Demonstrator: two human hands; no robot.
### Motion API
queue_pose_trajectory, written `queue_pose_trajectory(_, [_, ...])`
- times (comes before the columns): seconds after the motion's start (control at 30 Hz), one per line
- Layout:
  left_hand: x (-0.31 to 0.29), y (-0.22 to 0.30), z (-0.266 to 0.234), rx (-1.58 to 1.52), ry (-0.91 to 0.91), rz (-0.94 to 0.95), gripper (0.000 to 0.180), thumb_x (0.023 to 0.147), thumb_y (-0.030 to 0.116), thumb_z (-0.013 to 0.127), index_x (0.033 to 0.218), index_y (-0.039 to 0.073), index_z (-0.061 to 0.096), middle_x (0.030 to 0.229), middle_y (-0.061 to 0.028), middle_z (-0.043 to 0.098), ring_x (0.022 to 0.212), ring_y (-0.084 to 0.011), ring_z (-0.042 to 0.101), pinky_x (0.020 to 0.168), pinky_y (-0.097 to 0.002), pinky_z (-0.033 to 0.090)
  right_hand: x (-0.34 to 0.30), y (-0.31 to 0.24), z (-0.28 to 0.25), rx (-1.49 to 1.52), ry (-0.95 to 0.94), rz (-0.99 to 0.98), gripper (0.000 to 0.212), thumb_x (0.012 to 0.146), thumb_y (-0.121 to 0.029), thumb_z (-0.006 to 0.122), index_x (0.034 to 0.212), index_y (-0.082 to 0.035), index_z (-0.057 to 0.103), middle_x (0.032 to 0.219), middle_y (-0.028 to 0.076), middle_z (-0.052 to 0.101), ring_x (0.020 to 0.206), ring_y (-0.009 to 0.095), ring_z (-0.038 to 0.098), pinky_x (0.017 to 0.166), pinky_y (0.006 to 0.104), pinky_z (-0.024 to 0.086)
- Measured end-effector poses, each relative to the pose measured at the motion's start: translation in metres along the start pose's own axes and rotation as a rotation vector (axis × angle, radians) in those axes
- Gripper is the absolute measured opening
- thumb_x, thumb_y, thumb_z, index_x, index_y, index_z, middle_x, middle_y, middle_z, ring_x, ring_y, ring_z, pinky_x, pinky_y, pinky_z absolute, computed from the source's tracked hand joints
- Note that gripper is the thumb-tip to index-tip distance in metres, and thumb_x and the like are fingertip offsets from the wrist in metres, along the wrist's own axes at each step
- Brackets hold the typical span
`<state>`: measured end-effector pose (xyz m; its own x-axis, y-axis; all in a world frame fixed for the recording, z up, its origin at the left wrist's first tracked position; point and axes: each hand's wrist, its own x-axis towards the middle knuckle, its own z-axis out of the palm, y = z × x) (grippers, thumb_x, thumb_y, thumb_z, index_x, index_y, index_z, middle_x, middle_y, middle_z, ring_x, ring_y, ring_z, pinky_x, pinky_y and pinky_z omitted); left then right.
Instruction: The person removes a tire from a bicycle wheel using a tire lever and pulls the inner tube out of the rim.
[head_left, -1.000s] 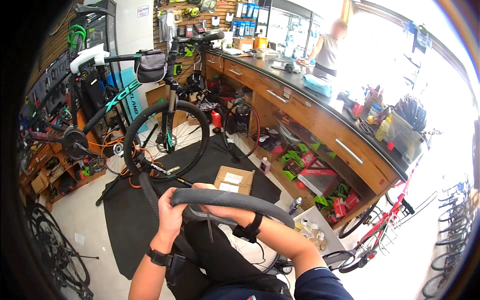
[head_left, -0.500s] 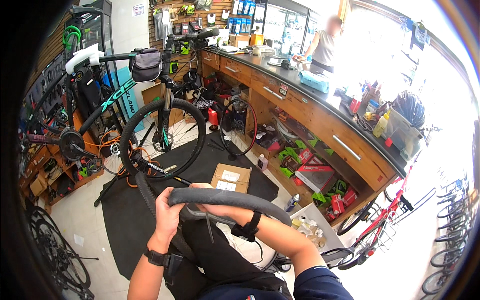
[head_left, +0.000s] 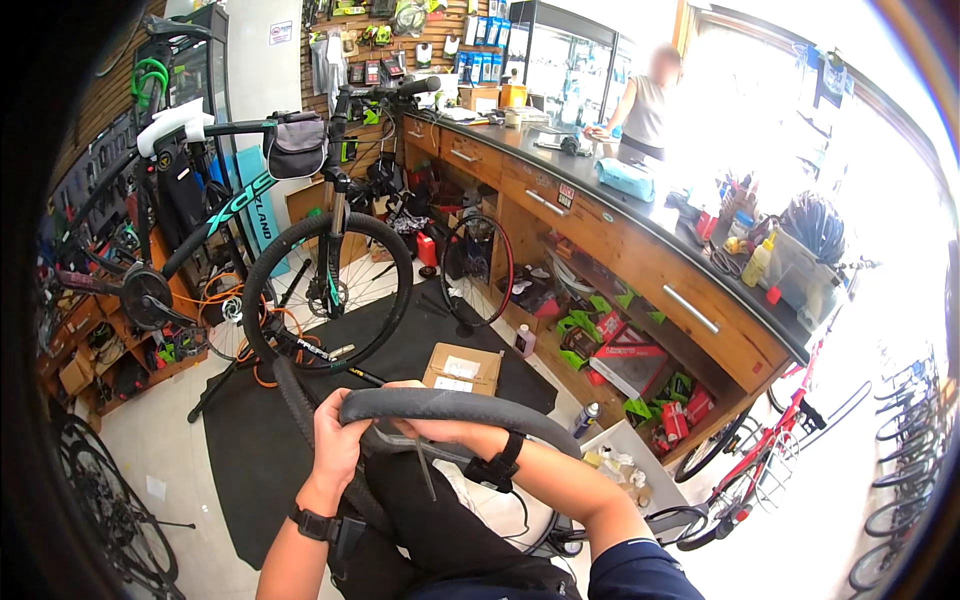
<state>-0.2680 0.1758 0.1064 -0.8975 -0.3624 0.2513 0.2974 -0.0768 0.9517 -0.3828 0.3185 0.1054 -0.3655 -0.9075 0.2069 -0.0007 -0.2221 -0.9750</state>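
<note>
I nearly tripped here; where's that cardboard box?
The cardboard box sits on the black floor mat, just beyond the bicycle tire held in both hands, right of the bike's front wheel.

Both forearms are bare. The left wrist carries a black watch on a dark band, just behind the left hand. A black strap with a small block on it wraps the right wrist. A dark navy short sleeve covers the right upper arm. Black trousers cover the lap.
</note>
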Motion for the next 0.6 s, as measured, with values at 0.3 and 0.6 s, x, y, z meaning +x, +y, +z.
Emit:
queue_pose_trajectory(0.3, [-0.0025, -0.0029, -0.0011, -0.010, -0.010, 0.002, 0.018, 0.083, -0.010, 0.059, 0.094, 0.004, 0.060, 0.088, -0.0027, 0.065, 0.082, -0.0116, 0.061, 0.077, -0.0263, 0.048, -0.0003, 0.0060, 0.0026, 0.011, 0.007, 0.005, 0.009, 0.096, -0.008, 0.053, 0.090, -0.007, 0.059, 0.063, -0.006, 0.046, 0.053, 0.002, 0.038, 0.044, 0.0222, 0.027])
queue_pose_trajectory(0.6, [-0.0017, 0.0023, 0.0017, -0.011, -0.007, -0.011, 0.017, 0.082, -0.011, 0.062, 0.090, 0.004, 0.058, 0.085, -0.0020, 0.065, 0.079, -0.0094, 0.061, 0.075, -0.0243, 0.049, -0.0015, -0.0006, 0.0038, -0.015, 0.027, 0.005, 0.012, 0.095, -0.009, 0.054, 0.085, -0.006, 0.059, 0.063, -0.005, 0.048, 0.054, 0.002, 0.039, 0.045, 0.0224, 0.029])
